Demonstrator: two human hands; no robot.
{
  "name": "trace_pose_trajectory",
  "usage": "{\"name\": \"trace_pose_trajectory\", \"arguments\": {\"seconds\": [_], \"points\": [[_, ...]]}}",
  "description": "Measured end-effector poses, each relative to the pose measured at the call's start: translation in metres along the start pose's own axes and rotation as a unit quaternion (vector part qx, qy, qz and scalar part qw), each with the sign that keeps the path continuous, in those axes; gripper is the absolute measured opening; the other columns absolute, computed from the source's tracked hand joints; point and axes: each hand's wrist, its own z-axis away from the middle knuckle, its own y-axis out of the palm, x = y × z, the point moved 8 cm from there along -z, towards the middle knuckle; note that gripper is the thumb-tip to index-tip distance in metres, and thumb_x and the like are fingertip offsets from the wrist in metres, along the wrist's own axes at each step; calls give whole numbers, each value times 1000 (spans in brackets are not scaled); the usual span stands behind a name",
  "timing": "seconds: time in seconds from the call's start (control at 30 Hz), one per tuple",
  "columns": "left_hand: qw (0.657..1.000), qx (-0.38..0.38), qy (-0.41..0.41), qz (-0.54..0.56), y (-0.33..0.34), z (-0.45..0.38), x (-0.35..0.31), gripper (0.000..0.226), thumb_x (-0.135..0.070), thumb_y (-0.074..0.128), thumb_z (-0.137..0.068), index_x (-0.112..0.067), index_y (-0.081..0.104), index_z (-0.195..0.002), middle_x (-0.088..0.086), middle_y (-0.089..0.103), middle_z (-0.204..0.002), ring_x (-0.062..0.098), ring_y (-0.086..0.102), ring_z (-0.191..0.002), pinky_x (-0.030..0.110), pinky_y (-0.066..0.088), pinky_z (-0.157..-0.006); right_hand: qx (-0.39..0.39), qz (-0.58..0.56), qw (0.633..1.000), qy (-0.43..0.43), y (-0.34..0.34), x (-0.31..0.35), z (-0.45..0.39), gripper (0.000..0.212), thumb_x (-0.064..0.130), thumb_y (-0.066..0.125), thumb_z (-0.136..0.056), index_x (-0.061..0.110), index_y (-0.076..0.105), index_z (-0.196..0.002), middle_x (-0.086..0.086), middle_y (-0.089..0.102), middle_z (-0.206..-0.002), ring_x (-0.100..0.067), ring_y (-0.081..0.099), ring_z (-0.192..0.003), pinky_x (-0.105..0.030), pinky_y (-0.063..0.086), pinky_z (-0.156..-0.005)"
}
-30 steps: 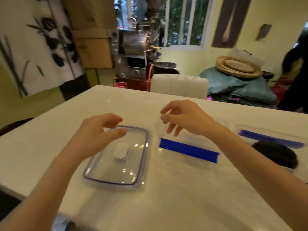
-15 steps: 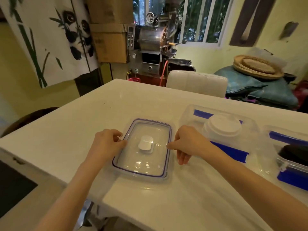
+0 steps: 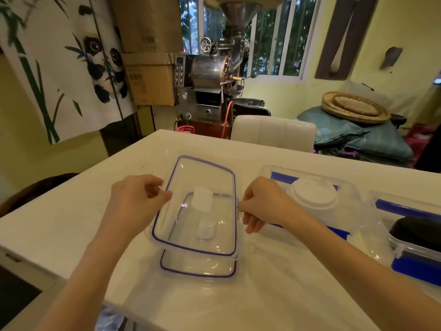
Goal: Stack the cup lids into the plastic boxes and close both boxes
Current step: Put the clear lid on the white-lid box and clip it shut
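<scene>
While a second clear lid (image 3: 198,266) lies flat on the white table (image 3: 59,225) at lower centre, a clear box lid (image 3: 202,177) with a purple seal is held tilted above it. Its edges are pinched by the left hand (image 3: 136,201) and right hand (image 3: 265,204). At right, white cup lids (image 3: 312,194) are stacked in a clear box (image 3: 346,187); dark lids (image 3: 415,230) fill another box (image 3: 405,259).

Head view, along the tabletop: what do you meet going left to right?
Left hand → clear box lid with purple seal, lifted between both hands → right hand → clear box holding white cup lids → clear box holding something dark, at the right edge.
</scene>
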Motion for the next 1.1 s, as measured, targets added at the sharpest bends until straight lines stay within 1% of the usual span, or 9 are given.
{"name": "trace_pose_trajectory", "arguments": {"seconds": [0.17, 0.37, 0.53, 0.63, 0.7, 0.77, 0.93, 1.0, 1.1], "points": [[995, -47, 45, 77, -13, -7, -37, 39, -24, 63, -79, -9, 59, -114, 1, 62, -79, 9, 61, -63, 14, 40, -57, -128, -70, 987, -60, -59, 13, 9, 13, 14, 55, -87, 4, 62, -82, -13, 69, -74, -21, 68, -63, -28, 58, -62], [982, -57, 111, 143, 27, -18, -88, 35, -20, 57, -84, -10, 57, -117, -2, 61, -83, 5, 58, -69, 14, 41, -63, -172, -268, 945, -80, -118, -17, 22, 12, 9, 54, -86, 10, 61, -96, -9, 70, -86, -12, 70, -66, -18, 55, -51], [972, 44, 78, 218, 90, -37, -112, 34, -19, 62, -80, -10, 59, -113, -2, 66, -87, 10, 63, -78, 18, 48, -67, -139, -462, 873, -69, -155, -49, 34, 23, 12, 53, -87, 6, 62, -108, -16, 70, -101, -21, 71, -82, -27, 58, -59], [929, 210, 37, 303, 137, -36, -129, 28, -27, 61, -80, -17, 61, -106, -2, 69, -93, 10, 65, -86, 17, 49, -64, -164, -471, 863, -83, -182, -62, 45, 25, 12, 57, -84, 6, 64, -108, -13, 73, -96, -21, 71, -83, -26, 58, -61], [894, 280, 0, 350, 152, -34, -140, 19, -31, 52, -85, -22, 61, -100, 3, 68, -103, 14, 65, -91, 21, 51, -67, -198, -457, 862, -99, -200, -65, 56, 24, 12, 60, -80, 9, 66, -103, -9, 76, -88, -18, 72, -80, -23, 57, -61], [852, 305, -31, 424, 154, -39, -151, 31, -33, 41, -90, -16, 54, -112, 8, 63, -111, 18, 62, -96, 28, 50, -73, -239, -414, 869, -128, -216, -61, 72, 20, 10, 64, -77, 15, 68, -96, -2, 77, -82, -14, 72, -76, -20, 56, -60], [721, 281, -76, 628, 132, -58, -160, 51, -53, 31, -86, -14, 52, -111, 11, 64, -107, 24, 65, -99, 35, 48, -79, -294, -154, 919, -213, -215, -38, 104, 32, 10, 72, -67, 36, 66, -85, 29, 70, -69, 6, 67, -76, -4, 48, -62], [741, 263, -72, 614, 131, -61, -158, 51, -52, 33, -86, -12, 51, -113, 6, 64, -103, 18, 68, -90, 31, 51, -73, -282, -3, 935, -214, -193, -37, 102, 34, 21, 72, -68, 45, 62, -90, 30, 66, -78, 6, 63, -85, -6, 48, -73], [820, 260, -83, 504, 148, -51, -150, 33, -35, 41, -90, -9, 56, -104, 4, 65, -98, 10, 69, -72, 27, 49, -65, -243, 96, 945, -194, -160, -54, 88, 34, 25, 70, -73, 43, 63, -100, 18, 63, -93, -2, 60, -87, -18, 50, -82]]}}
